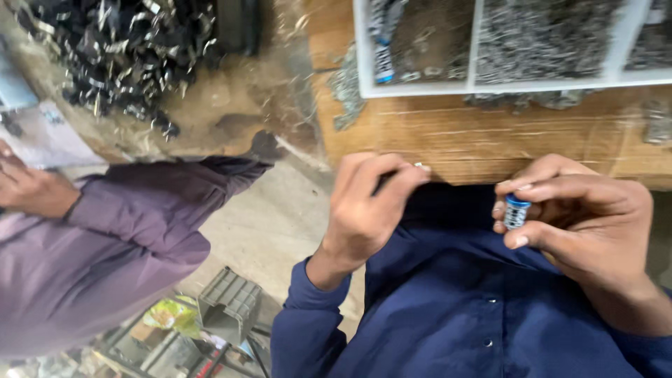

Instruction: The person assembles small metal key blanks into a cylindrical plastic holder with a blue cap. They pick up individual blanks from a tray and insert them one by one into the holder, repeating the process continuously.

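Nearest: dark blue shirt point(455, 308), both forearms raised in front of chest, elbows bent, wrists cocked inward.

Right hand point(581, 217) is closed round a small cylinder point(516, 211) w/ blue cap and patterned body. Thumb sits under it, index curls over the top, other fingers wrap behind, so only the cap end and a bit of the body show. It sits just off the edge of the wooden bench point(490, 140), at chest height. Judging by looks: light, rigid, prob. a plastic-capped tube or roll; smooth sides could slip, so a pinch across the body just below the cap looks the safe hold, not on the cap itself.

Left hand point(364, 210) is fisted, thumb and index pinched on something tiny and pale at the fingertips; too small to tell what it is, maybe a metal bit. Knuckles face the camera, wrist bent up.

Left of frame: another person's purple sleeve point(119, 238), their hand at the far left edge.

Further out: white divided tray point(476, 84) on the bench, compartments full of small grey metal parts, one similar blue-ended tube in the left compartment. Loose grey parts lie beside the tray. Far left top: heap of dark metal pieces point(126, 49). Floor below is cluttered, blurred.
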### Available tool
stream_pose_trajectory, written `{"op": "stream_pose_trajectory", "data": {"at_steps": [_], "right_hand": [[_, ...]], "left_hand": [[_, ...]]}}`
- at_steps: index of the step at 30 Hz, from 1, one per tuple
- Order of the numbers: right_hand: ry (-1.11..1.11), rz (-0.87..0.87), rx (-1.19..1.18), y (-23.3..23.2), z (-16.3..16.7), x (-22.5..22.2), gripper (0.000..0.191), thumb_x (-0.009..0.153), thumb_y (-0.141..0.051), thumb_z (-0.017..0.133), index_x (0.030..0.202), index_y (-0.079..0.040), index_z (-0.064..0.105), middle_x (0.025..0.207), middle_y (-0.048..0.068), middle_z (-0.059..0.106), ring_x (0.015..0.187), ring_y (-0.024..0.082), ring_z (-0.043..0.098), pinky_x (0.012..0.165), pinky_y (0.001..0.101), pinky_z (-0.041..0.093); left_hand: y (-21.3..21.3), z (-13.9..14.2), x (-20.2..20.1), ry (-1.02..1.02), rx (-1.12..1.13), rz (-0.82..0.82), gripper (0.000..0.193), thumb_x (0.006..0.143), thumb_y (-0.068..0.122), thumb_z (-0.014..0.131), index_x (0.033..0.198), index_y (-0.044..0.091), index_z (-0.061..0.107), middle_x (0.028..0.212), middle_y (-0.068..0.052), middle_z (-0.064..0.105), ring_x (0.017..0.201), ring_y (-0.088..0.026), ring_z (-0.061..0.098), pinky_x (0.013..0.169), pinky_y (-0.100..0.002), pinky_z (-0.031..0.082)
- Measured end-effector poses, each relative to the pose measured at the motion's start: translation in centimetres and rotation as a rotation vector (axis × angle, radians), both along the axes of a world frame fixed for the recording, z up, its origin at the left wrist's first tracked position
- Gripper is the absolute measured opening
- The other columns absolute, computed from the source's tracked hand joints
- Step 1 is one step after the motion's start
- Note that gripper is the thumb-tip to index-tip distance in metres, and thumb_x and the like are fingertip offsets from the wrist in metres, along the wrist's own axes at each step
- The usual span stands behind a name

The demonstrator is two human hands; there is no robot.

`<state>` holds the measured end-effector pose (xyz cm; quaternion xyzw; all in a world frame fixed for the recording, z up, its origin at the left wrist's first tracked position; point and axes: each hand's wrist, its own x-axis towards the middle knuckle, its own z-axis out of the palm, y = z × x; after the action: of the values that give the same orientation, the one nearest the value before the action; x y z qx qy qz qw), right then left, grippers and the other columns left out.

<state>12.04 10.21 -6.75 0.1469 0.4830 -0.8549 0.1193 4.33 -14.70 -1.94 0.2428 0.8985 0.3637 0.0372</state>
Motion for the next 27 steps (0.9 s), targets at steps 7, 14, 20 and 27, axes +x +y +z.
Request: {"op": "stream_pose_trajectory", "data": {"at_steps": [7, 14, 20, 27], "right_hand": [[0.04, -0.029, 0.039, 0.8, -0.2, 1.2, 0.036, 0.079, 0.012, 0.079, 0.113, 0.006, 0.071, 0.116, 0.021, 0.07, 0.096, 0.018, 0.073, 0.083, 0.027, 0.065], [0.069, 0.072, 0.194, 1.8, 0.0, 1.5, 0.036, 0.078, 0.007, 0.081, 0.113, 0.002, 0.074, 0.109, 0.018, 0.073, 0.087, 0.016, 0.076, 0.073, 0.0242, 0.067], [0.208, 0.084, 0.193, 3.1, -0.5, 1.8, 0.04, 0.071, 0.002, 0.086, 0.109, 0.001, 0.075, 0.109, 0.017, 0.074, 0.099, 0.021, 0.075, 0.085, 0.0291, 0.064], [-0.086, -0.111, 0.086, 3.6, 1.4, 3.3, 0.032, 0.075, 0.011, 0.08, 0.105, 0.004, 0.072, 0.116, 0.022, 0.069, 0.095, 0.025, 0.075, 0.08, 0.0337, 0.069]], "left_hand": [[4.8, 0.3, 1.5, -0.156, 0.4, -0.092, 0.032, 0.085, -0.009, 0.078, 0.109, 0.008, 0.069, 0.11, -0.003, 0.069, 0.092, -0.022, 0.064, 0.083, -0.031, 0.053], [5.0, 0.5, 0.6, -0.219, 0.261, -0.365, 0.04, 0.076, -0.006, 0.075, 0.112, 0.012, 0.074, 0.107, -0.002, 0.066, 0.095, -0.026, 0.061, 0.089, -0.037, 0.049], [6.5, -0.3, 2.4, -0.625, 0.417, -0.088, 0.025, 0.097, 0.018, 0.08, 0.117, 0.015, 0.064, 0.103, 0.001, 0.065, 0.083, -0.012, 0.062, 0.074, -0.026, 0.051], [7.3, -1.0, 0.9, 0.183, -0.244, -0.047, 0.041, 0.106, 0.024, 0.08, 0.142, 0.016, 0.064, 0.118, -0.002, 0.059, 0.103, -0.021, 0.053, 0.09, -0.034, 0.044]]}}
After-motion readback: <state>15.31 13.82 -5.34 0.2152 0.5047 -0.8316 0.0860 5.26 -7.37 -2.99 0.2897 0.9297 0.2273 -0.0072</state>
